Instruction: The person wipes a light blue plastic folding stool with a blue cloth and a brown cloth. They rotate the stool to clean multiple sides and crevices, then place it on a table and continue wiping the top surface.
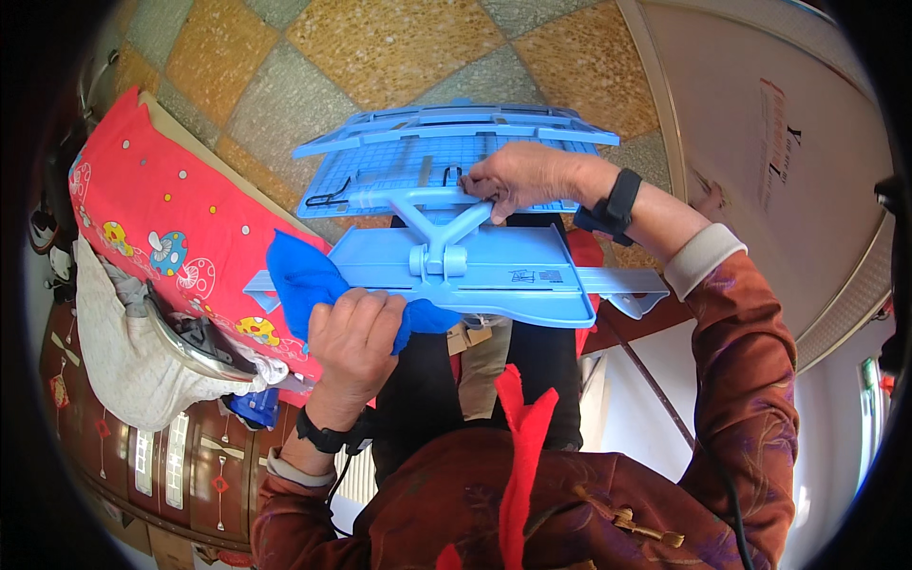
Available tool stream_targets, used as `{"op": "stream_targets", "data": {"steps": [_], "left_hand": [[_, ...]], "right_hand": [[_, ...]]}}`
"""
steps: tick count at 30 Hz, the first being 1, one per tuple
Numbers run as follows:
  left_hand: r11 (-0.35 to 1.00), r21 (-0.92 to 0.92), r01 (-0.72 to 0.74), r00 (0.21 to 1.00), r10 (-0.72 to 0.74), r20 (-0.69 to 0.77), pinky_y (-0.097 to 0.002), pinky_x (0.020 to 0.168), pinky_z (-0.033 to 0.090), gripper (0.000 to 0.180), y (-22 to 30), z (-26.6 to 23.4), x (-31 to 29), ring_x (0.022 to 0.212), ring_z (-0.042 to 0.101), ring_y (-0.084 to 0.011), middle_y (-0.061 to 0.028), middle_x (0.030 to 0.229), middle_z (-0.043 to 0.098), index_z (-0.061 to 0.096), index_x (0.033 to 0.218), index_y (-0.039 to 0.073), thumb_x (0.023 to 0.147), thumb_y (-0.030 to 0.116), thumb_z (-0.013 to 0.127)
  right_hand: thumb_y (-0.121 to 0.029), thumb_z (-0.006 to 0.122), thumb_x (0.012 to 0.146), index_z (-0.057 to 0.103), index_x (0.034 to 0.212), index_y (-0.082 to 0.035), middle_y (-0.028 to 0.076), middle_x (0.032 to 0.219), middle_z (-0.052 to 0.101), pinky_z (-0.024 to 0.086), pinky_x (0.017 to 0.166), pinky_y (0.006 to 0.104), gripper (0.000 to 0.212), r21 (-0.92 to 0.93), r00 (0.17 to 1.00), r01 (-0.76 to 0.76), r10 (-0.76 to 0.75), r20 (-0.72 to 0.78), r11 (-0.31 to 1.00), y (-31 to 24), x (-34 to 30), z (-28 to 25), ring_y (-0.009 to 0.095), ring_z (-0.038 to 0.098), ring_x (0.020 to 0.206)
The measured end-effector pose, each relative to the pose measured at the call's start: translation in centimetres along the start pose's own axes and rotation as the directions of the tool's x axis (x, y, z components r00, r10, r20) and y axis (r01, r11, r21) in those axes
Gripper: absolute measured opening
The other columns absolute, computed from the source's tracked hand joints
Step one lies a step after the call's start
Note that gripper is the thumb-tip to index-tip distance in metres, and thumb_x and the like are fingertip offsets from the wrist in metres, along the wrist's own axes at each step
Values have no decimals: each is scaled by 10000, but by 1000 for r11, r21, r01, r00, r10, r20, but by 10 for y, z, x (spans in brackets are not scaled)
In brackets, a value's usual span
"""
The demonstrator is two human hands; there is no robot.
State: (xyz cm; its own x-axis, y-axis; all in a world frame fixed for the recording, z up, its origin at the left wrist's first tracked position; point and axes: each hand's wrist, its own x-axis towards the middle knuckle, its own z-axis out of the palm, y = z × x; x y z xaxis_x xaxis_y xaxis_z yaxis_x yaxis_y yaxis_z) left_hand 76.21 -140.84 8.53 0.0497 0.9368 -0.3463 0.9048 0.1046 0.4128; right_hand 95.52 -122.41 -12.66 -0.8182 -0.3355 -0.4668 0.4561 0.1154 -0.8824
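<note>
A light blue plastic folding stand (532,251) rests across my lap, a Y-shaped bracket (439,228) hinged on its near panel. Beyond that lies its far panel (399,171), marked with a grid and fitted with black wire clips. My right hand (518,182) closes its fingers around the bracket's right arm. Bunched in my left hand (356,332) is a bright blue cloth (302,274), pressed to the near panel's left front edge. Part of the cloth is hidden under my fingers.
At the left stands a surface under a pink cover (204,233) with mushroom prints, a pale grey cloth (133,342) heaped beside it. A large white panel (760,133) rises at the right. Tan and grey floor tiles (389,47) lie ahead. A red ribbon (518,446) hangs down my front.
</note>
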Motion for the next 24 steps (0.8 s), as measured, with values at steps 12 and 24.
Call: {"op": "stream_targets", "data": {"steps": [12, 24], "left_hand": [[999, -33, 1, 999, 0, 44, -373, 676, 353, 417, 5, 4, -2, 888, 634, -243, -59, 919, 646, 691, 992, 65, 580, 6, 684], [1000, 10, -1, 1000, 1, 11, -367, 666, 346, 335, 7, -1, 5, 895, 629, -233, -53, 927, 636, 683, 981, 60, 652, 0, 678]], "right_hand": [[-169, 818, 736, 700, 995, -131, 62, 893, 721, 512, 722, 442, 287, -58, 994, 64, -69, -90, 996, 6, -9, 23, 323, 686, 898], [-102, 785, 759, 623, 919, -128, 85, 762, 655, 501, 671, 439, 228, -194, 951, -17, -44, -307, 981, -9, -25, 16, 357, 655, 836]]}}
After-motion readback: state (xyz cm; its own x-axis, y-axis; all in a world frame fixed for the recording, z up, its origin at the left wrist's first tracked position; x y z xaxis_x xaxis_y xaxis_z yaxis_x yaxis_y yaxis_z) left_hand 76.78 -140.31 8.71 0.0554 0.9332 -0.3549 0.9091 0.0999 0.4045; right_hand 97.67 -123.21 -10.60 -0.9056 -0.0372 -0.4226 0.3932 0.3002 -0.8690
